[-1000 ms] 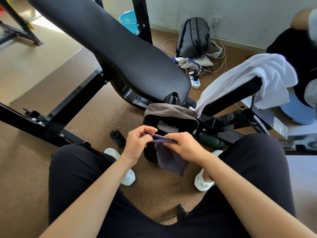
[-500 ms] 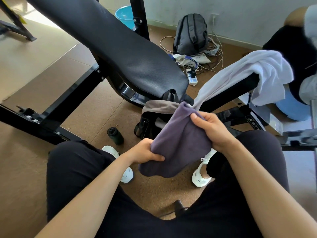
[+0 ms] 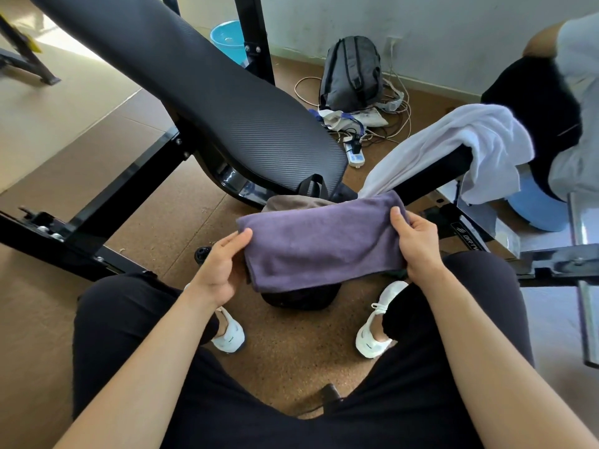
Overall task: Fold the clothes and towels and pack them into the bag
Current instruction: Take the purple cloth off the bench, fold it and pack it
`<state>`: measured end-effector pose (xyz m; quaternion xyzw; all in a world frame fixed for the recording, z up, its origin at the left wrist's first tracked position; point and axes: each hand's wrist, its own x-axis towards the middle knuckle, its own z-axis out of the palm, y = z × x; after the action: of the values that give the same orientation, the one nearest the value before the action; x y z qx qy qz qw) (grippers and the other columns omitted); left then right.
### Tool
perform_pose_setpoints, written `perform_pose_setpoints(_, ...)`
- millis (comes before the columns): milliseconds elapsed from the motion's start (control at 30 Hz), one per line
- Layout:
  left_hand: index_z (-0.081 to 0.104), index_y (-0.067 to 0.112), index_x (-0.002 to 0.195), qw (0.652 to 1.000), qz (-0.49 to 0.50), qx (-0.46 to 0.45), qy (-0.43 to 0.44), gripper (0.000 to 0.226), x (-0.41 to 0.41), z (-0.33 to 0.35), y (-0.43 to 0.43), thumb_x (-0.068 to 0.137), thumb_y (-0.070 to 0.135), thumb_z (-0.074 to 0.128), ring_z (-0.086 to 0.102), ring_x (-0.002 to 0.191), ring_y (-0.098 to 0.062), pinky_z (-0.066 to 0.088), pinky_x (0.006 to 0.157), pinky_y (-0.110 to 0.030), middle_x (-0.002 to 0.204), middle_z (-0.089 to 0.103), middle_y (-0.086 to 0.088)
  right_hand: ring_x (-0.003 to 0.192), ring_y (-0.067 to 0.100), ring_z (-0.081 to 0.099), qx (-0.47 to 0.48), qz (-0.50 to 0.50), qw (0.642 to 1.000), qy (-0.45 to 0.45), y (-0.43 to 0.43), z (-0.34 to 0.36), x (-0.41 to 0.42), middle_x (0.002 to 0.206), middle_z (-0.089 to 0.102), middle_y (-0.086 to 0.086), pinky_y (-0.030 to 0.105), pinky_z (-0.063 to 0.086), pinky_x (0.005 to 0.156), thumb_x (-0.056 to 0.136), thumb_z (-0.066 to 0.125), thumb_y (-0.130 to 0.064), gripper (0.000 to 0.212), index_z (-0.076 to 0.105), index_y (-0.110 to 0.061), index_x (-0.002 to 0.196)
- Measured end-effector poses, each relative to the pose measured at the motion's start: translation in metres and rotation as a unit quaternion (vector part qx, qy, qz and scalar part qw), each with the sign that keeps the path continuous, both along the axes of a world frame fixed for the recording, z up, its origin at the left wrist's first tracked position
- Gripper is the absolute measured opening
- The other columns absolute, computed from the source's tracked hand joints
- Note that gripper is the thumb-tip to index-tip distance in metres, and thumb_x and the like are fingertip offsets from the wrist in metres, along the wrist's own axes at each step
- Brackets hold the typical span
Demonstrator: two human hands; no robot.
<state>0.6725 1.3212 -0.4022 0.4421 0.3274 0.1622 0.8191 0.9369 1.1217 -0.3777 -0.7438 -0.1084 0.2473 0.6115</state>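
The folded purple towel [image 3: 324,244] hung flat between both hands, above the knees and right over the black bag [image 3: 301,298] on the floor. The left hand [image 3: 220,267] pinched its left end, thumb on top and fingers underneath. The right hand [image 3: 418,244] gripped the right end the same way, with its fingers curled under the cloth. A grey cloth [image 3: 291,202] showed just behind the towel. A white towel [image 3: 453,147] lay draped over the bench [image 3: 210,92] bar.
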Motion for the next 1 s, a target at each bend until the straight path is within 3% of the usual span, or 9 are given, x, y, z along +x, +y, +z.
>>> perform_pose_setpoints(100,0.066,0.016,0.131,0.995,0.050,0.032,0.074,0.038,0.006,-0.007,-0.003,0.103,0.039,0.055,0.069,0.118,-0.027,0.052,0.101,-0.046,0.127,0.071,-0.011,0.078,0.011,0.056,-0.025,0.034,0.999,-0.014,0.004,-0.008,-0.008,0.080,0.064,0.000,0.030,0.048,0.073,0.102,0.059,-0.032,0.032,0.072,-0.006,0.088)
perform_pose_setpoints(200,0.066,0.020,0.122,0.972,0.079,0.117,0.189,0.028,0.009,-0.014,-0.011,0.105,0.038,0.053,0.072,0.109,-0.024,0.058,0.094,-0.047,0.117,0.074,-0.004,0.079,0.017,0.058,-0.029,0.049,0.998,-0.017,0.005,-0.014,-0.012,0.080,0.065,0.006,0.034,0.051,0.074,0.101,0.061,-0.032,0.041,0.068,0.006,0.091)
perform_pose_setpoints(300,0.063,0.024,0.122,0.956,0.087,0.168,0.226,0.026,0.011,-0.016,-0.014,0.105,0.039,0.051,0.071,0.107,-0.019,0.060,0.091,-0.045,0.117,0.072,-0.001,0.075,0.015,0.060,-0.025,0.065,0.997,-0.018,0.006,-0.016,-0.017,0.077,0.066,0.006,0.032,0.052,0.072,0.101,0.060,-0.033,0.039,0.068,0.003,0.088)
perform_pose_setpoints(467,0.063,0.029,0.126,0.969,0.034,0.168,0.180,0.024,0.014,-0.007,-0.024,0.104,0.033,0.056,0.068,0.113,-0.012,0.055,0.098,-0.038,0.120,0.073,0.007,0.073,0.018,0.053,-0.006,0.129,0.991,-0.034,0.012,-0.019,-0.034,0.076,0.057,0.008,0.036,0.044,0.069,0.099,0.060,-0.041,0.056,0.055,0.014,0.089)
perform_pose_setpoints(567,0.064,0.024,0.127,0.979,-0.012,0.154,0.135,0.025,0.022,-0.003,-0.037,0.103,0.029,0.059,0.069,0.114,-0.014,0.053,0.098,-0.035,0.120,0.075,0.005,0.071,0.018,0.052,0.002,0.181,0.983,-0.043,0.018,-0.021,-0.056,0.074,0.057,0.007,0.035,0.042,0.067,0.102,0.058,-0.036,0.051,0.056,0.014,0.088)
perform_pose_setpoints(700,0.064,0.018,0.122,0.985,-0.038,0.136,0.102,0.020,0.030,0.006,-0.054,0.102,0.019,0.060,0.074,0.102,-0.014,0.059,0.074,-0.025,0.110,0.077,0.002,0.070,0.011,0.057,0.000,0.243,0.969,-0.048,0.023,-0.023,-0.080,0.075,0.064,0.003,0.028,0.045,0.064,0.105,0.055,-0.025,0.036,0.066,0.005,0.089)
perform_pose_setpoints(800,0.061,0.014,0.124,0.987,-0.051,0.113,0.098,0.022,0.033,0.010,-0.062,0.103,0.019,0.060,0.076,0.097,-0.023,0.060,0.063,-0.033,0.109,0.076,-0.006,0.080,0.010,0.067,-0.015,0.287,0.957,-0.051,0.025,-0.022,-0.093,0.088,0.074,0.001,0.025,0.052,0.072,0.105,0.054,-0.024,0.024,0.074,-0.010,0.104)
perform_pose_setpoints(900,0.060,0.012,0.122,0.988,-0.058,0.102,0.104,0.021,0.035,0.009,-0.063,0.103,0.022,0.059,0.076,0.084,-0.024,0.060,0.059,-0.030,0.107,0.074,-0.014,0.098,0.016,0.072,0.004,0.320,0.947,0.005,0.025,-0.022,-0.099,0.103,0.077,0.005,0.032,0.056,0.088,0.106,0.052,-0.025,0.025,0.070,-0.016,0.120)
perform_pose_setpoints(1000,0.059,0.009,0.125,0.990,-0.094,0.059,0.081,0.036,0.034,0.011,-0.060,0.107,0.037,0.047,0.073,0.083,-0.025,0.061,0.066,-0.031,0.106,0.073,-0.015,0.106,0.015,0.069,-0.003,0.359,0.933,-0.011,0.025,-0.023,-0.097,0.111,0.074,0.003,0.035,0.054,0.095,0.099,0.063,-0.035,0.029,0.066,-0.020,0.124)
